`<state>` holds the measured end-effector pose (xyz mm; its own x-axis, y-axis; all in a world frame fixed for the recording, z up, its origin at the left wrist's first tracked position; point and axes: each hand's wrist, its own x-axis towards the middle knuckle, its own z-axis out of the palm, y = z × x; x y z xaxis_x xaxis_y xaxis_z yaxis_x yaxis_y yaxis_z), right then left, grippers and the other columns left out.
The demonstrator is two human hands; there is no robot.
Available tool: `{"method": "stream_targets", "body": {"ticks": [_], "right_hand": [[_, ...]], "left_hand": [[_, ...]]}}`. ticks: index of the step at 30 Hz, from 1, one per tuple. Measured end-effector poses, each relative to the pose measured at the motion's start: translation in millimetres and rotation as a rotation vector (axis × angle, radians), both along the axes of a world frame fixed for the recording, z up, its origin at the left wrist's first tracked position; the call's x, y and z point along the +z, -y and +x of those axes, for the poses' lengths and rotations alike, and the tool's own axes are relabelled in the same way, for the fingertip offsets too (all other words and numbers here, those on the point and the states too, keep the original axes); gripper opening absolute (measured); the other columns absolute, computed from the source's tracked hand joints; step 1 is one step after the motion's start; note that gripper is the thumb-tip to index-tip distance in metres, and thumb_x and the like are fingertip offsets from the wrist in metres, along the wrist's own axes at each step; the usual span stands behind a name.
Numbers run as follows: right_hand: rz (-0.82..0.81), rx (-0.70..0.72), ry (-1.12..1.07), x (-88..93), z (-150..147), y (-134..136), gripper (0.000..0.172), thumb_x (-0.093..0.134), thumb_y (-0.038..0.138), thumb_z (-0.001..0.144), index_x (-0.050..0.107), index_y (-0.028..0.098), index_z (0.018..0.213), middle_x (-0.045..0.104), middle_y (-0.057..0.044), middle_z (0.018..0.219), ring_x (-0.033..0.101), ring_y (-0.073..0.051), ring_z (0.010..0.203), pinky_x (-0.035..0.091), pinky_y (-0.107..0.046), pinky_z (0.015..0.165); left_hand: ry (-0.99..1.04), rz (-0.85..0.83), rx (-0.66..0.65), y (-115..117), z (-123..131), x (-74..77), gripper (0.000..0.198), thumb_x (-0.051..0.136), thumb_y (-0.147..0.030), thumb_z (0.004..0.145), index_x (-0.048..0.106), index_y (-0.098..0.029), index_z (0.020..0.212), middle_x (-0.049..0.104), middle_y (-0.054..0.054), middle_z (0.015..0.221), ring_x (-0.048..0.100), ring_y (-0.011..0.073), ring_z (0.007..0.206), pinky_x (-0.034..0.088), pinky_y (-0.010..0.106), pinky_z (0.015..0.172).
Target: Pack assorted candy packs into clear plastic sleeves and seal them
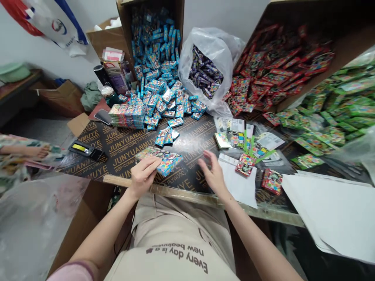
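Observation:
My left hand grips the near end of a flat row of blue packets lying on the dark plywood board. My right hand hovers just right of that row, fingers spread and empty, beside a white sheet of paper. A red packet lies on the sheet near my right fingers. A few loose blue packets sit further back on the board.
A heap of blue packets spills from a box at the back, with a stacked block beside it. A plastic bag of purple packets, red packets and green packets lie right. Black device left.

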<state>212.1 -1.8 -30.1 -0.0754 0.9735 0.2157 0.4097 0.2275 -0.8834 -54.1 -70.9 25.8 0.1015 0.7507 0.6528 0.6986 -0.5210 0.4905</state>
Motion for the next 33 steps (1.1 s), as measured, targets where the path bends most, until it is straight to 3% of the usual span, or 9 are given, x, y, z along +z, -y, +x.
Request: {"method": "stream_targets", "body": {"ticks": [3, 7, 11, 15, 18, 22, 27, 30, 33], "right_hand": [[0.117, 0.22, 0.364, -23.3, -15.6, 10.7, 0.036, 0.052, 0.041, 0.091, 0.062, 0.018, 0.117, 0.062, -0.018, 0.124, 0.056, -0.032, 0.118, 0.043, -0.053, 0.098], [0.247, 0.379, 0.635, -34.4, -31.3, 22.2, 0.034, 0.048, 0.028, 0.093, 0.062, 0.019, 0.123, 0.057, -0.018, 0.134, 0.05, -0.032, 0.127, 0.04, -0.052, 0.1], [0.267, 0.389, 0.643, -35.8, -30.1, 21.0, 0.036, 0.047, 0.031, 0.094, 0.061, 0.019, 0.124, 0.056, -0.017, 0.136, 0.05, -0.031, 0.127, 0.041, -0.049, 0.098], [0.277, 0.382, 0.643, -38.0, -28.4, 19.0, 0.036, 0.047, 0.032, 0.094, 0.061, 0.017, 0.124, 0.056, -0.017, 0.136, 0.05, -0.032, 0.126, 0.041, -0.049, 0.098], [0.285, 0.376, 0.633, -40.1, -29.0, 19.7, 0.036, 0.047, 0.031, 0.094, 0.061, 0.018, 0.124, 0.057, -0.017, 0.136, 0.051, -0.031, 0.127, 0.042, -0.049, 0.098], [0.286, 0.377, 0.619, -41.6, -28.8, 19.3, 0.035, 0.049, 0.03, 0.094, 0.062, 0.019, 0.124, 0.056, -0.017, 0.137, 0.051, -0.032, 0.127, 0.042, -0.05, 0.098], [0.251, 0.389, 0.608, -37.7, -30.4, 17.1, 0.035, 0.055, 0.028, 0.092, 0.062, 0.016, 0.124, 0.056, -0.018, 0.137, 0.051, -0.033, 0.127, 0.042, -0.051, 0.1], [0.21, 0.395, 0.597, -31.0, -32.1, 22.7, 0.036, 0.06, 0.025, 0.089, 0.062, 0.014, 0.123, 0.056, -0.02, 0.135, 0.05, -0.033, 0.127, 0.04, -0.052, 0.101], [0.196, 0.393, 0.523, -22.7, -29.5, 27.1, 0.035, 0.062, 0.024, 0.088, 0.063, 0.016, 0.122, 0.055, -0.02, 0.137, 0.05, -0.031, 0.128, 0.04, -0.05, 0.102]], "left_hand": [[-0.207, 0.007, -0.015, -7.6, -27.4, -26.5, 0.03, 0.049, -0.011, 0.089, 0.071, -0.024, 0.106, 0.076, 0.006, 0.101, 0.069, 0.0208, 0.104, 0.054, 0.046, 0.097], [-0.375, -0.067, 0.047, 1.0, -59.9, -55.6, 0.034, 0.045, -0.008, 0.088, 0.071, -0.024, 0.103, 0.076, 0.006, 0.101, 0.068, 0.0229, 0.106, 0.05, 0.053, 0.1], [-0.34, -0.266, 0.296, 4.7, -87.8, -63.1, 0.035, 0.048, -0.012, 0.086, 0.07, -0.025, 0.111, 0.072, 0.009, 0.112, 0.064, 0.0262, 0.113, 0.04, 0.057, 0.108], [-0.213, -0.429, 0.407, -24.4, -114.3, -68.3, 0.042, 0.046, -0.011, 0.083, 0.066, -0.02, 0.119, 0.065, 0.011, 0.128, 0.052, 0.0287, 0.129, 0.037, 0.056, 0.112], [-0.205, -0.474, 0.346, -52.9, -132.0, -69.4, 0.048, 0.044, -0.008, 0.078, 0.065, -0.018, 0.12, 0.062, 0.009, 0.132, 0.047, 0.0276, 0.134, 0.034, 0.055, 0.115], [-0.191, -0.55, 0.263, -83.3, -149.4, -64.6, 0.047, 0.043, -0.007, 0.075, 0.07, -0.017, 0.111, 0.066, 0.007, 0.127, 0.051, 0.0243, 0.131, 0.037, 0.05, 0.115], [-0.136, -0.576, 0.32, -106.6, -163.0, -56.5, 0.041, 0.043, -0.011, 0.08, 0.068, -0.013, 0.112, 0.064, 0.009, 0.13, 0.048, 0.0233, 0.133, 0.032, 0.049, 0.117], [-0.099, -0.571, 0.317, -110.7, -158.5, -47.7, 0.037, 0.044, -0.016, 0.082, 0.068, -0.01, 0.109, 0.064, 0.013, 0.129, 0.05, 0.0266, 0.131, 0.032, 0.051, 0.115], [-0.068, -0.544, 0.257, -113.3, -132.0, -41.0, 0.04, 0.051, -0.022, 0.082, 0.063, -0.01, 0.118, 0.053, 0.017, 0.141, 0.044, 0.0337, 0.135, 0.028, 0.058, 0.114]]}}
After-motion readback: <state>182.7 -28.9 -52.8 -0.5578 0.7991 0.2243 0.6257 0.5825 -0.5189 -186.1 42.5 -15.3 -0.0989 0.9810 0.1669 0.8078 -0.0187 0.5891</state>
